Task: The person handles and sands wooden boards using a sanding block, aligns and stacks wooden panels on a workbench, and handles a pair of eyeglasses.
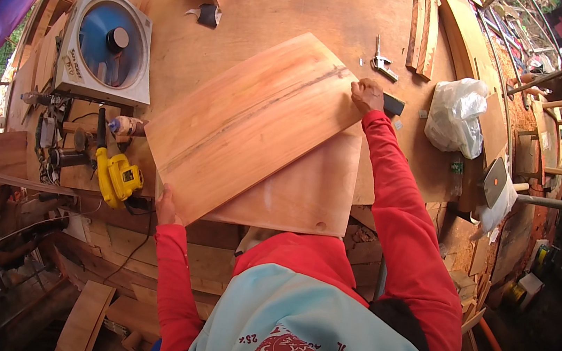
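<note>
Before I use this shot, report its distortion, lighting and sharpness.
Head view: strong fisheye bending toward the rim, with black corners; head view: the upper board is well lit and its grain reads clearly, the plastic bag shows bright highlights, and the lower left and right fall into shadow.

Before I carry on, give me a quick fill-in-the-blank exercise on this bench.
1. The left hand and right hand hold the ____ (upper or lower) board.
2. The box fan stands to the board's ____.
3. The power tool with a black nozzle has a ____ body.
4. The plastic bag is coloured ____.

Missing words: upper; left; yellow; white.
</note>
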`<state>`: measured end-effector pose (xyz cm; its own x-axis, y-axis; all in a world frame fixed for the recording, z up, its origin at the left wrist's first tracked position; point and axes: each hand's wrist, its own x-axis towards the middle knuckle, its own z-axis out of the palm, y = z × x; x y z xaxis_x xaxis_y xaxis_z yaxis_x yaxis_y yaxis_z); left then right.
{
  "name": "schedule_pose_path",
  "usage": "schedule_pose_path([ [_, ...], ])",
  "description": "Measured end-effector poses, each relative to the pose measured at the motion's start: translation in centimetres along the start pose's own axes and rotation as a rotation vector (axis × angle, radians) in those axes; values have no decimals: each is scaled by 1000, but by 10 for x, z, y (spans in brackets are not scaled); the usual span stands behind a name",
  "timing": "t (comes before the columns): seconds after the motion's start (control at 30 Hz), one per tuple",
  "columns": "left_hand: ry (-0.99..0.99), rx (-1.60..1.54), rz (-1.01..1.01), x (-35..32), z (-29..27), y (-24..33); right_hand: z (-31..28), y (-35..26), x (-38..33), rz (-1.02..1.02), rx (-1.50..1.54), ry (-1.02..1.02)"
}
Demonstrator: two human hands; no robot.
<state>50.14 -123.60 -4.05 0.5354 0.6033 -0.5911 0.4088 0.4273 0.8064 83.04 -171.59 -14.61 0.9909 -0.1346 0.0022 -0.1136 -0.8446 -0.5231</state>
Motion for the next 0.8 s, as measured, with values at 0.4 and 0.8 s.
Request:
schedule_pose_path([
  [0.4,31,-172,5,35,130,-4,-21,-48,24,1,543,415],
  [0.8,505,318,145,175,330,-21,-63,-32,-212,83,652,54],
])
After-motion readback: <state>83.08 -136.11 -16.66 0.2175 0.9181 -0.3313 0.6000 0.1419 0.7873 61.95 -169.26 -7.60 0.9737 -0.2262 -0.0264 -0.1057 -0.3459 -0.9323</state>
